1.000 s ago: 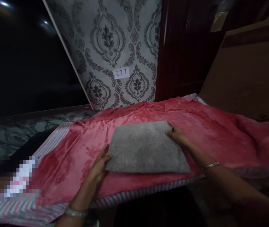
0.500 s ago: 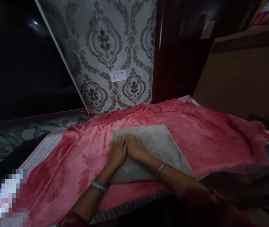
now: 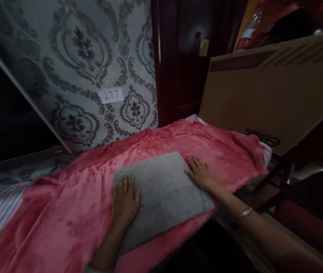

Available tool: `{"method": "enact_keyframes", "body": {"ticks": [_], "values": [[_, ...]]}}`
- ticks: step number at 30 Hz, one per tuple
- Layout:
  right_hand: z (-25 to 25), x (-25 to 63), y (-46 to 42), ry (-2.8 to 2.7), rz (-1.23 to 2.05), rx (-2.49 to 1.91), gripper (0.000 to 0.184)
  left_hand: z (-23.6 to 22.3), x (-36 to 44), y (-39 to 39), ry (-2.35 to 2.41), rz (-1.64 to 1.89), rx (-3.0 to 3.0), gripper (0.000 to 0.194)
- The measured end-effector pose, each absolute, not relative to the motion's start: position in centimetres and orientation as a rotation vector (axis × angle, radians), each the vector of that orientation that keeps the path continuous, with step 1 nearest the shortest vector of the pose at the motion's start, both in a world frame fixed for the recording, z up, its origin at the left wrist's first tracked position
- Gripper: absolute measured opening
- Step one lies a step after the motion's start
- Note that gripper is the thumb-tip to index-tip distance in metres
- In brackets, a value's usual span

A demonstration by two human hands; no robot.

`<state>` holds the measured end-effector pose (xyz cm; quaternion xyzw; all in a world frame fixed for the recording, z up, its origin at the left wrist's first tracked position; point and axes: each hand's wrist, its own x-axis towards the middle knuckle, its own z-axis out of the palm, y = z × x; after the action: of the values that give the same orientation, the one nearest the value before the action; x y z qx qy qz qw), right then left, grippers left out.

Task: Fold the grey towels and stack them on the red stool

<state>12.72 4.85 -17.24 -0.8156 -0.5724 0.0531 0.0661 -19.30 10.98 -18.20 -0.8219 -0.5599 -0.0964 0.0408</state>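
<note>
A grey, flat, roughly four-sided cloth piece (image 3: 161,193) with a soft-looking surface lies on a pink plush blanket (image 3: 73,204). My left hand (image 3: 126,201) rests flat on the left part of the grey piece, fingers spread and pointing away from me. At the right edge of the grey piece is my right hand (image 3: 199,172), its fingers apart, mostly over the pink blanket. Neither hand grips anything. A bracelet (image 3: 246,211) circles my right wrist.
Behind the blanket stands a patterned wall with a paper label (image 3: 111,95) reading 277. A large cardboard box (image 3: 258,91) is at the right, a bottle (image 3: 249,30) behind its top edge. A dark screen (image 3: 5,110) fills the left side. Dark furniture sits at lower right.
My hands were side by side on the grey piece's left part. Now they are apart, the right hand having moved to its right edge. The view has turned right.
</note>
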Motion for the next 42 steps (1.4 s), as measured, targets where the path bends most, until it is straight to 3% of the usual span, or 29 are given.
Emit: {"method": "enact_keyframes", "body": {"ticks": [3, 9, 14, 20, 28, 34, 38, 42], "values": [[-15.6, 8.0, 6.0, -1.882, 0.065, -2.18, 0.062, -18.2, -19.3, 11.2, -1.716, -0.324, -2.511, 0.06], [-14.0, -3.0, 11.7, -2.275, 0.256, -1.645, 0.055, -17.6, -19.3, 10.8, -1.814, -0.339, -2.424, 0.063], [-15.1, 1.9, 13.6, -2.134, 0.208, -1.866, 0.057, -17.2, -19.3, 10.4, -1.833, -0.309, -2.437, 0.06], [-13.6, 10.3, 9.2, -1.769, 0.203, -2.359, 0.061, -16.5, -19.0, 10.4, -1.855, -0.324, -2.452, 0.06], [-15.8, -1.5, 2.0, -2.266, 0.17, -1.737, 0.057, -15.0, -18.4, 6.4, -1.597, -0.236, -2.617, 0.053], [-17.8, 5.5, -0.6, -2.026, 0.133, -2.055, 0.065, -17.0, -19.1, 5.2, -1.544, -0.249, -2.687, 0.053], [-17.8, 11.5, -1.1, -1.748, 0.309, -2.135, 0.063, -16.5, -19.5, 4.1, -1.697, -0.683, -2.671, 0.048], [-18.0, 13.5, -0.3, -1.486, 0.559, -1.991, 0.066, -17.3, -19.4, -0.9, -1.959, -1.742, -2.562, 0.035]]}}
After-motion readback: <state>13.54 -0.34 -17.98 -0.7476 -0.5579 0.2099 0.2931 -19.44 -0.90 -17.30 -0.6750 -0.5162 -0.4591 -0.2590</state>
